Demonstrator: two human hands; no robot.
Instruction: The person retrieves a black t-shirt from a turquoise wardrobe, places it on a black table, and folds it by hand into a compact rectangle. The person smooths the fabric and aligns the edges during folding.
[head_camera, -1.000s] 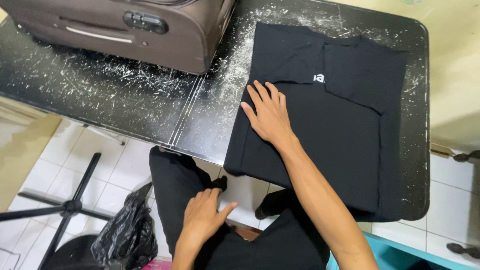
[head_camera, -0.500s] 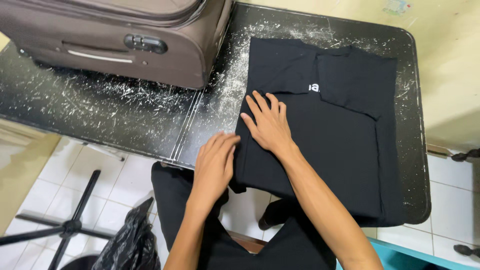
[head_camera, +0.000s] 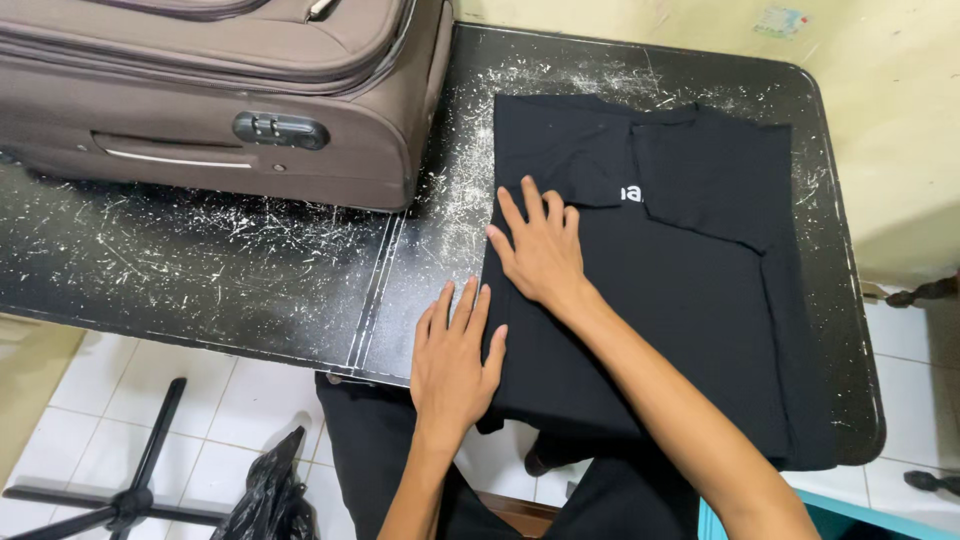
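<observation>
Far left at nine to eleven o'clock: brown soft-sided suitcase (head_camera: 215, 95) lying flat on the black scratched table (head_camera: 230, 270), combination lock facing the near edge, well apart from both hands. Lower left at seven o'clock, below the table: black stand legs (head_camera: 130, 490) on white floor tiles (head_camera: 80, 400), black plastic bag (head_camera: 272, 495) beside them. Centre, six o'clock: left hand (head_camera: 455, 360) flat, palm down, fingers straight and close together, gripping nothing, resting across the near-left edge of the folded black T-shirt (head_camera: 650, 300) and partly on bare tabletop. Just beyond, toward twelve o'clock: right hand (head_camera: 540, 250) flat on the shirt's left portion, fingers spread wide, pressing rather than holding, forearm crossing the cloth diagonally from five o'clock. Shirt itself on the right half of the table, from centre to three o'clock, sleeves folded inward, small white mark showing near the fold, bottom hem draping over the near edge. Likely risks, judged from this layout: hanging hem dragging the stack off the edge once pressure lifts; sideways pushing by the left palm bunching the layers; white scuff dust on the tabletop transferring onto the dark cloth.
</observation>
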